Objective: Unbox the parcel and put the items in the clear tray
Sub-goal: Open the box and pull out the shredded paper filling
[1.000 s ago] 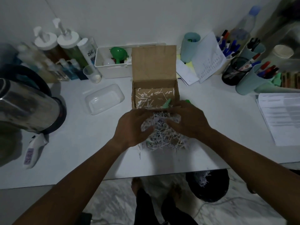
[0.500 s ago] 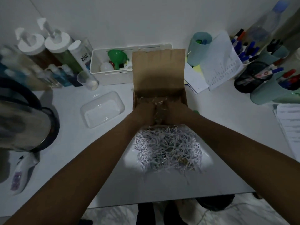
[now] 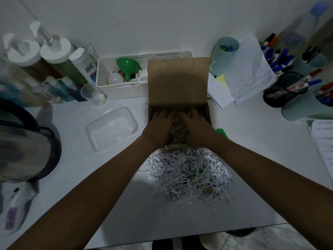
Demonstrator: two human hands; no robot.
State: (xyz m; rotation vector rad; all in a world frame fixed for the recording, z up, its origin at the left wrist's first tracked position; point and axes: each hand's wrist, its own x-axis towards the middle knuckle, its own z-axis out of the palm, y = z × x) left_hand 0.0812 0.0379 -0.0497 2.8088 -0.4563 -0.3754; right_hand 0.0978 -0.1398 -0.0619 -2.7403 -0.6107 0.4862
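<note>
- We now have both hands down inside the open cardboard box in the middle of the frame: the left hand and the right hand lie palm down, fingers spread, side by side on the shredded paper left in the bottom.
- We cannot tell whether either hand has closed on anything; the fingertips are sunk in the shreds.
- A second ago we were holding a bundle of shredded paper between both hands just in front of the box. That bundle now lies as a loose pile of shredded paper on the table, below the box in the frame.
- Half a second ago the hands were already in the box, drawn close together; now they sit a little apart and flatter.
- We judge the packing is mostly out, so the search for the items can go on.
- A green thing shows just right of the right wrist, beside the box; what it is we cannot say.
- The clear tray, left of the box, holds nothing yet.
</note>
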